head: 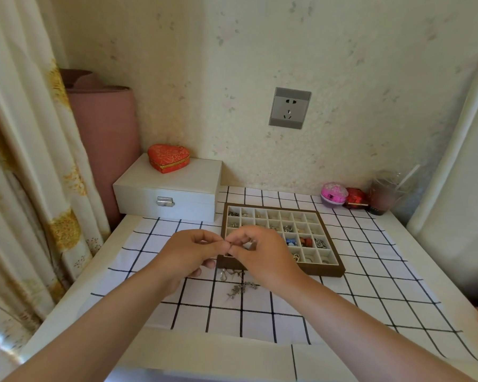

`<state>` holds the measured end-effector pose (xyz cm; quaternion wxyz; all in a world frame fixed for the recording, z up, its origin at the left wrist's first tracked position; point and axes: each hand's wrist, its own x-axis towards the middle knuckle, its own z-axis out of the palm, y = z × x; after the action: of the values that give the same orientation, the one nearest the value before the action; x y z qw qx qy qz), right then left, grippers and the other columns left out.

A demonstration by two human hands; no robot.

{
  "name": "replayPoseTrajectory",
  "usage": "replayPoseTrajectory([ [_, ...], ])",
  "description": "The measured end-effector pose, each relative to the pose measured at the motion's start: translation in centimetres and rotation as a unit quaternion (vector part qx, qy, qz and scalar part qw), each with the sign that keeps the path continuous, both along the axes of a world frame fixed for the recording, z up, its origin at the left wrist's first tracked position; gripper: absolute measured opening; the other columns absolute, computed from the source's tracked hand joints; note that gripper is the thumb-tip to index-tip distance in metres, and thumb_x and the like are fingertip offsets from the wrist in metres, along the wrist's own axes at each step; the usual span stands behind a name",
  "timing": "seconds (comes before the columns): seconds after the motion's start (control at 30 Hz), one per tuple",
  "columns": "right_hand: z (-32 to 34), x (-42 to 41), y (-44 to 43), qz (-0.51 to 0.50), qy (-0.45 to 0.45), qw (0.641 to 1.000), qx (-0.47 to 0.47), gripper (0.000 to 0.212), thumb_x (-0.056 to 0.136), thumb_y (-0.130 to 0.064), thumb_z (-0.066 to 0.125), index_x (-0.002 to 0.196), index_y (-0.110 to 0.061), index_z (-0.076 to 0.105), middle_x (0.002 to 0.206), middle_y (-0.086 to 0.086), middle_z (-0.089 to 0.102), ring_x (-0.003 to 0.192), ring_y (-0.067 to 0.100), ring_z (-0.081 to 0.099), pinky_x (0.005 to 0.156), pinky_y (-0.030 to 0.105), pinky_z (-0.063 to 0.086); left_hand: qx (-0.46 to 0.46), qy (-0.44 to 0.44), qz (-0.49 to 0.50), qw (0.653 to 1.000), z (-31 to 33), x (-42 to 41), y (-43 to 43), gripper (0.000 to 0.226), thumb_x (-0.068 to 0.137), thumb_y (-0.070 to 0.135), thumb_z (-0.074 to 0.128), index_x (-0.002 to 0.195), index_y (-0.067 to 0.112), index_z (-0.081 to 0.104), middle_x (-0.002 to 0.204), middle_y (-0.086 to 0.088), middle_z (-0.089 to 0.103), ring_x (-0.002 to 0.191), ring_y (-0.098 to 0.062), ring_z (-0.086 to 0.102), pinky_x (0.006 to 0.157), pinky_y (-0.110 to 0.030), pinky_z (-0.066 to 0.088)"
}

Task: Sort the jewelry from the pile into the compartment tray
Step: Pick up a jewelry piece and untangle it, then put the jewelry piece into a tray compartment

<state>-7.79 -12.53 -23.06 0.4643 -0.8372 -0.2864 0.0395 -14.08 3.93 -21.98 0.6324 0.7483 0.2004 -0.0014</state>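
Both hands are raised over the near left corner of the compartment tray [326, 271], which sits on the table's checked cloth [260, 321], closer to the table's back edge than its front. The left hand [189, 250] and right hand [260, 252] meet fingertip to fingertip, thumbs and forefingers closed in a pinch on a tiny piece [231, 245] between them. It is too small for me to say what it is. The other fingers are loosely curled.

The pile [239, 288] lies on the cloth just in front of the tray's near edge, towards the middle of the table. It is a small scatter of silvery chains and bits, with what may be a pearl at its left.

These things look light, thin and easy to tangle, and I'd guess they slip readily. Each is best lifted singly with a fingertip pinch, by a clasp or solid part rather than mid-chain. Many tray compartments already hold metal pieces, and a few hold blue and red ones.
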Motion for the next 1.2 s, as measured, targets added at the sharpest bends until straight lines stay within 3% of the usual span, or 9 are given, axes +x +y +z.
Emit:
replayPoseTrajectory([
  [0.1,0.7,0.7,-0.4,0.000,0.004,1.000,0.015,0.013,0.089,-0.020,0.074,0.092,-0.032,0.077,0.079,-0.028,0.068,0.074,-0.009,0.061,0.068,0.010,0.039,-0.008,-0.015,0.009,1.000,0.5,0.9,-0.8,0.016,0.082,0.030,0.079,0.094,0.022,0.074,0.085,0.002,0.077,0.062,-0.007,0.062,0.053,-0.020,0.045],
  [0.3,2.6,2.9,-1.8,0.002,0.035,0.999,0.039,0.014,0.089,-0.019,0.074,0.092,-0.031,0.078,0.080,-0.015,0.075,0.053,-0.005,0.059,0.062,0.021,0.048,0.011,-0.063,0.014,0.998,1.5,3.1,-2.3,0.015,0.087,0.035,0.072,0.097,0.023,0.074,0.088,0.002,0.074,0.064,-0.005,0.061,0.048,-0.013,0.043],
  [0.43,3.8,5.6,-2.8,-0.041,0.014,0.999,0.021,0.009,0.088,-0.022,0.076,0.089,-0.030,0.079,0.084,-0.016,0.075,0.063,-0.012,0.061,0.070,0.020,0.047,0.012,-0.084,-0.013,0.996,2.3,5.1,-3.1,0.023,0.098,0.041,0.054,0.097,0.026,0.072,0.092,0.007,0.076,0.070,-0.008,0.065,0.059,-0.020,0.049],
  [0.53,4.4,8.7,-3.4,-0.086,-0.029,0.996,-0.008,0.012,0.088,-0.025,0.075,0.083,-0.035,0.076,0.083,-0.021,0.072,0.081,-0.011,0.062,0.075,0.013,0.042,0.104,-0.120,-0.025,0.987,1.9,7.1,-3.1,0.021,0.099,0.037,0.052,0.097,0.028,0.070,0.098,0.009,0.073,0.087,-0.011,0.067,0.076,-0.027,0.053],
  [0.63,4.4,11.4,-4.2,-0.112,-0.045,0.992,-0.043,0.007,0.089,-0.026,0.074,0.085,-0.032,0.074,0.086,-0.021,0.068,0.084,-0.009,0.059,0.071,0.009,0.037,0.232,-0.130,-0.062,0.962,0.7,8.8,-3.0,0.022,0.099,0.036,0.051,0.114,0.032,0.066,0.110,0.014,0.067,0.100,-0.006,0.059,0.084,-0.024,0.046],
  [0.73,3.4,13.5,-4.6,-0.115,-0.055,0.987,-0.100,0.009,0.090,-0.026,0.073,0.084,-0.032,0.072,0.086,-0.020,0.066,0.086,-0.004,0.059,0.074,0.017,0.042,0.333,-0.133,-0.103,0.928,-0.5,9.9,-3.1,0.031,0.102,0.037,0.045,0.130,0.034,0.058,0.126,0.011,0.062,0.113,-0.010,0.055,0.095,-0.033,0.048],
  [0.83,2.2,14.7,-4.3,-0.085,-0.061,0.977,-0.187,0.010,0.090,-0.025,0.071,0.083,-0.031,0.073,0.086,-0.017,0.069,0.087,0.002,0.062,0.081,0.028,0.050,0.455,-0.123,-0.143,0.870,-1.7,10.9,-3.0,0.040,0.101,0.037,0.041,0.140,0.031,0.050,0.143,0.005,0.052,0.131,-0.016,0.041,0.106,-0.040,0.037],
  [1.0,1.1,15.7,-3.9,-0.041,-0.077,0.953,-0.289,0.013,0.092,-0.021,0.067,0.084,-0.027,0.076,0.080,-0.016,0.068,0.077,0.003,0.062,0.074,0.030,0.055,0.501,-0.084,-0.200,0.838,-3.3,11.8,-2.7,0.055,0.101,0.047,0.037,0.153,0.035,0.027,0.163,0.002,0.019,0.150,-0.020,0.009,0.120,-0.047,0.011],
  [1.2,0.6,16.0,-3.7,-0.028,-0.085,0.944,-0.316,0.016,0.095,-0.026,0.062,0.088,-0.024,0.076,0.083,-0.014,0.068,0.080,0.007,0.063,0.076,0.031,0.055,0.526,-0.082,-0.207,0.821,-4.4,12.4,-2.6,0.054,0.101,0.048,0.032,0.153,0.036,0.025,0.164,0.001,0.016,0.151,-0.021,0.008,0.122,-0.050,0.010],
])
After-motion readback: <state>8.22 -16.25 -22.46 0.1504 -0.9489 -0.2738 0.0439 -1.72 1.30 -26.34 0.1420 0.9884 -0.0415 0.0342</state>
